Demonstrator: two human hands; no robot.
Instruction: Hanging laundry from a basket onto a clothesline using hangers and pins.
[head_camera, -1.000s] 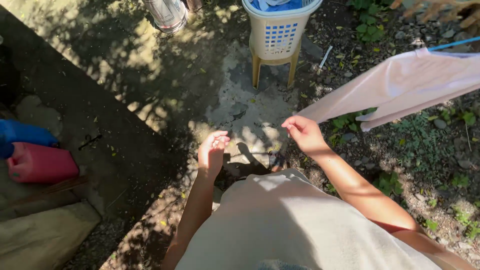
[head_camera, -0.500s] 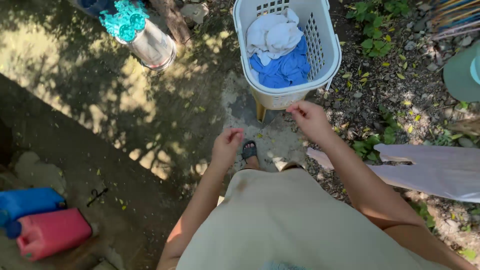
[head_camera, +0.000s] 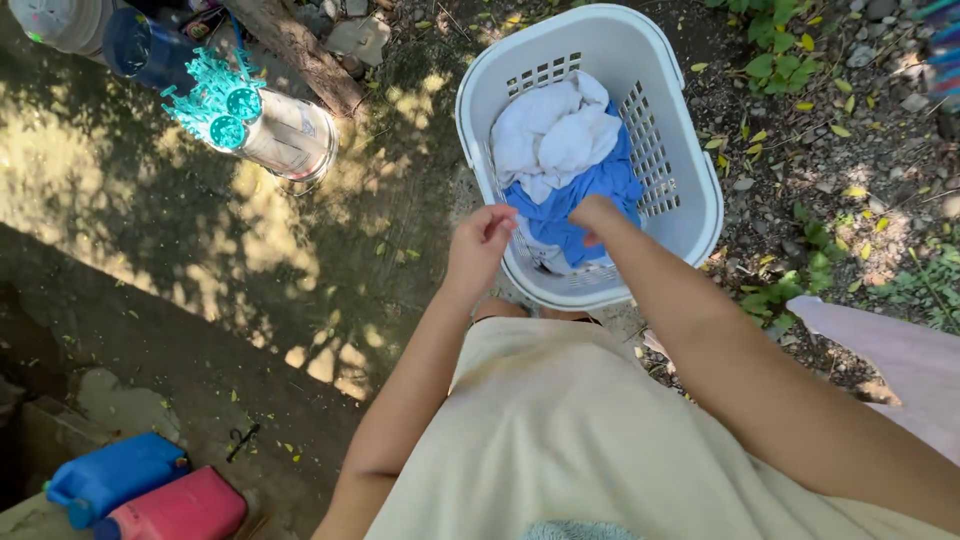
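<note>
A white slotted laundry basket (head_camera: 690, 190) stands on the ground right in front of me. Inside lie a white cloth (head_camera: 550, 135) on top and a blue garment (head_camera: 590, 195) under it. My right hand (head_camera: 598, 215) reaches into the basket and touches the blue garment; whether it grips it I cannot tell. My left hand (head_camera: 480, 245) hovers over the basket's near left rim, fingers curled, holding nothing that shows.
A metal can (head_camera: 290, 135) holding turquoise clothes pegs (head_camera: 215, 100) stands to the left. A blue jug (head_camera: 115, 475) and a red jug (head_camera: 180, 510) lie at the bottom left. A pale pink cloth (head_camera: 900, 360) hangs at the right, over gravel and weeds.
I have stepped up to the basket, which now sits much closer. Both hands moved forward, the right one down into the basket onto the blue garment.
</note>
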